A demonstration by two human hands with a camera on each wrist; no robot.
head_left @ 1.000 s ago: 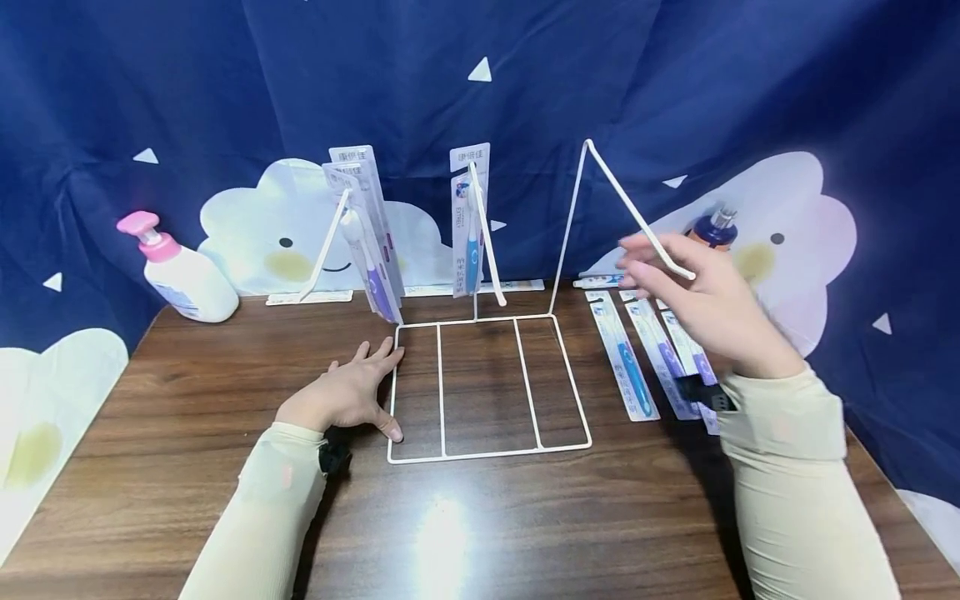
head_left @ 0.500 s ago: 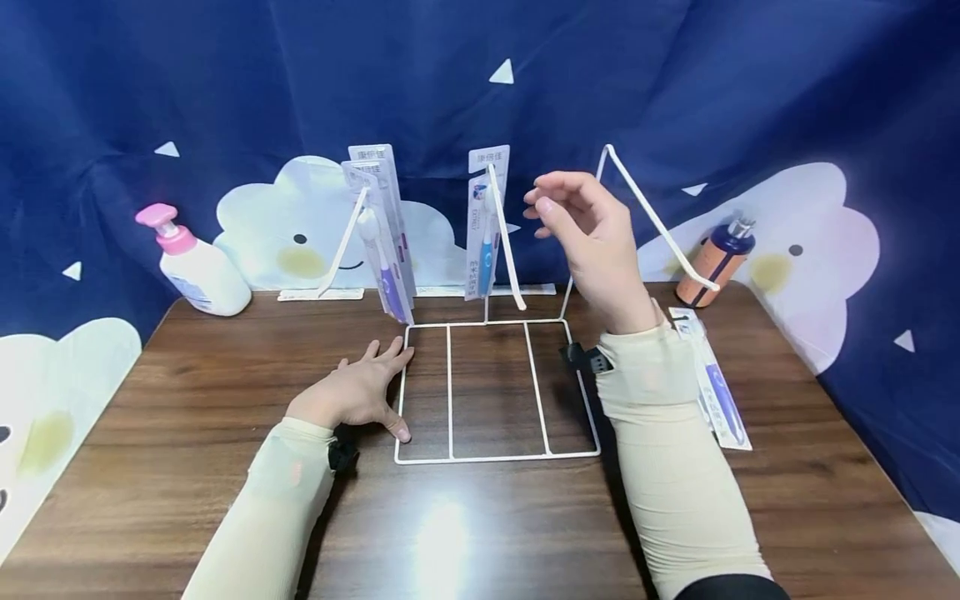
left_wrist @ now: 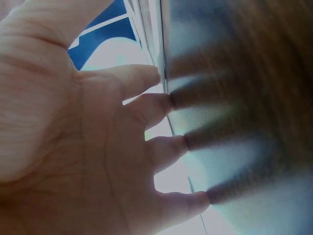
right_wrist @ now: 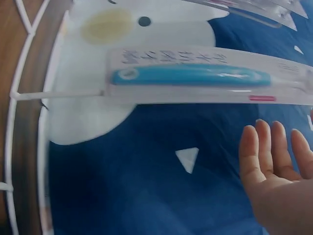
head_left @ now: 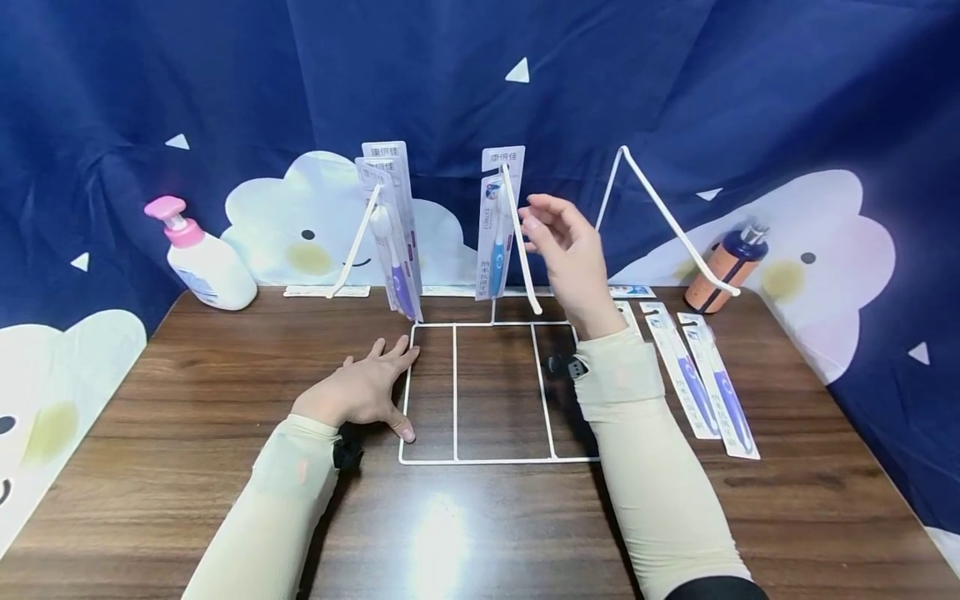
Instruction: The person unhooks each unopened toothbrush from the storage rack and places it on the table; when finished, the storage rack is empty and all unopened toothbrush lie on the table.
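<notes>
Toothbrush pack (head_left: 495,225) hung upright just left of our right hand (head_left: 566,254), fingers (head_left: 542,218) relaxed, holding nothing; left hand (head_left: 360,390) pressed the bench (head_left: 225,400).

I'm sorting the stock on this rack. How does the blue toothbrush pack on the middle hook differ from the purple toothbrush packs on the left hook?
The blue toothbrush pack hangs alone and nearly straight; the purple toothbrush packs are two together, their bottoms swung rightward. The blue one has a blue handle, the front purple one a purple handle. The right hand is raised beside the blue pack; the left hand rests on the rack's base below the purple ones. Both kinds come in white-backed cards.
</notes>
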